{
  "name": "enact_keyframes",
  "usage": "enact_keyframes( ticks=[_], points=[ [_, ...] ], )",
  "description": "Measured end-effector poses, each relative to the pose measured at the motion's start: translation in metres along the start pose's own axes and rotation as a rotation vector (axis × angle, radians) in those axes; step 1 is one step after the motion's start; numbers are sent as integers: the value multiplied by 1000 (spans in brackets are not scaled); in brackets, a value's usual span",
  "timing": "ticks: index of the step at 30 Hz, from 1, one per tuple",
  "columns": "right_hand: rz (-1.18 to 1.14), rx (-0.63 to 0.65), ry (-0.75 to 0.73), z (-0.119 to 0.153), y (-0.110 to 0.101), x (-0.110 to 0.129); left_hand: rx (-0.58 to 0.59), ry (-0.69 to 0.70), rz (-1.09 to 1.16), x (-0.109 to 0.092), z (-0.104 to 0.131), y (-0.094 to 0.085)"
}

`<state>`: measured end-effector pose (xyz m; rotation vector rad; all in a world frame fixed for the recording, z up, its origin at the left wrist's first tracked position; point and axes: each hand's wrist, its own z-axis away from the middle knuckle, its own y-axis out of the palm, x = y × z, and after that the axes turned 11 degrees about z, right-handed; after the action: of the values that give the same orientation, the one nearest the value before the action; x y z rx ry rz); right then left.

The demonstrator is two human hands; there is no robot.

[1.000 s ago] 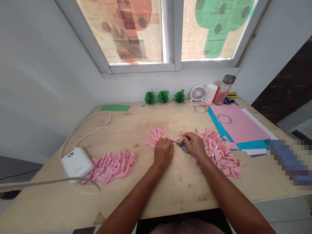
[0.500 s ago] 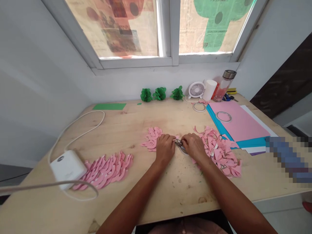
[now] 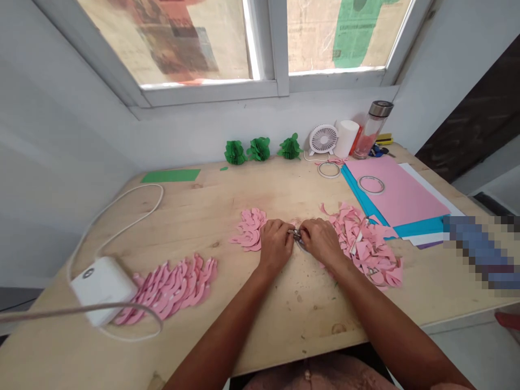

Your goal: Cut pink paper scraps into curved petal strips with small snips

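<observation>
My left hand (image 3: 277, 244) is closed over the middle of the table, fingers pressed together at a small metal tool (image 3: 297, 233); what it pinches is too small to make out. Facing it, my right hand (image 3: 320, 239) is closed on that metal tool, and a ring-shaped thing shows partly beneath. Cut pink curved pieces (image 3: 249, 230) lie just left of my left hand. To the right of my right hand is a heap of pink paper scraps (image 3: 365, 244). Rows of wavy pink strips (image 3: 174, 290) overlap at the lower left.
A white box (image 3: 103, 290) with a looping cable sits at the left. Green paper (image 3: 170, 175) and green paper flowers (image 3: 259, 149) lie farther back. At the back right stand a fan (image 3: 323, 139), a white roll and a bottle (image 3: 371, 130), near stacked coloured sheets (image 3: 402, 195).
The view has shifted slightly, so things at the back appear higher. My hands stay close together at the metal tool, with the right fingers slightly nearer the left.
</observation>
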<state>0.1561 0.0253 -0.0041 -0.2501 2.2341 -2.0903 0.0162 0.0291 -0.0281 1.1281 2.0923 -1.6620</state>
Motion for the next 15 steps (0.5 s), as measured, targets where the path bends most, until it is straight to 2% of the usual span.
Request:
enact_keyframes(
  ticks=[15],
  points=[
    [-41,14,9,0,1,1,5,-52,33,-1,-3,4]
  ],
)
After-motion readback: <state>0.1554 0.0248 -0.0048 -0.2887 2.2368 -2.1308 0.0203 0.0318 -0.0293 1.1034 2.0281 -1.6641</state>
